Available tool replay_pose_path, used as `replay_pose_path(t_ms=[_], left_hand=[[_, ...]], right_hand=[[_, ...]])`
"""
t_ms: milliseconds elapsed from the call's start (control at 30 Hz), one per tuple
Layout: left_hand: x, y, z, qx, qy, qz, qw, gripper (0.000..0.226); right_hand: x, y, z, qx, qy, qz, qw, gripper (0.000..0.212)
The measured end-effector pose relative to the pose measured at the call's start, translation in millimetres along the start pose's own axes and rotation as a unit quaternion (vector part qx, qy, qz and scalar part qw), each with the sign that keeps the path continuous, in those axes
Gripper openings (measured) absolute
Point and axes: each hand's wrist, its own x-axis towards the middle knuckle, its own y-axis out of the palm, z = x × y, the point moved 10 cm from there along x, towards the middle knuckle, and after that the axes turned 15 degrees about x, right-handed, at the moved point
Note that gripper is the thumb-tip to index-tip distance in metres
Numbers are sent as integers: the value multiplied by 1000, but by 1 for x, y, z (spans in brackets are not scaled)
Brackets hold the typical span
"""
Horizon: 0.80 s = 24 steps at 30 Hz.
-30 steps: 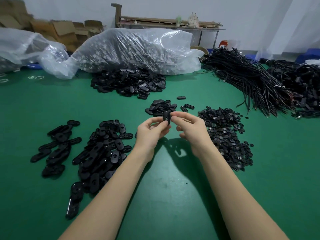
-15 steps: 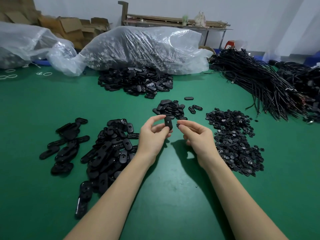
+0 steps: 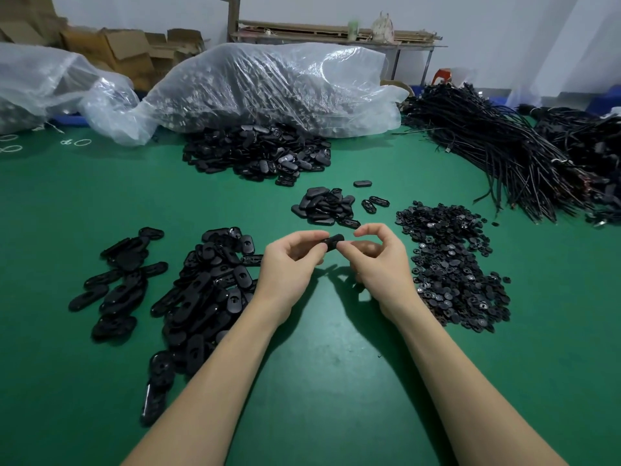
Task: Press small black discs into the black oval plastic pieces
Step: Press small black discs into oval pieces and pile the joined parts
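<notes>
Black oval piece [image 3: 333,241]: pinched between left hand [image 3: 289,265] at its 9 o'clock and right hand [image 3: 379,264] at its 3 o'clock, above green bench [image 3: 336,381]. Disc pile [image 3: 450,264]: 3 o'clock of right hand.

One head-worn camera looks forward and down, close over the green table [image 3: 319,381].

Table [image 3: 319,381]: matt green mat, smooth. Oval pieces [image 3: 205,297] near left edge: black plastic, semi-gloss. Discs [image 3: 450,264] toward right edge: black, dull, small shiny centres. Far edge: bag [image 3: 268,85] of clear crinkled glossy film; cables [image 3: 497,149] black, matt; brown cardboard boxes [image 3: 114,48].
</notes>
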Motion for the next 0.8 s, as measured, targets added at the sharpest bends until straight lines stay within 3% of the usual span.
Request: replay_pose_path(t_ms=[267,800], left_hand=[[2,-3,2,-1,-2,-3,1000,17],[-1,-2,1,5,-5,1,1000,12]], right_hand=[[0,2,4,-11,-25,8,1000,26],[-2,0,2,7,19,11,1000,26]])
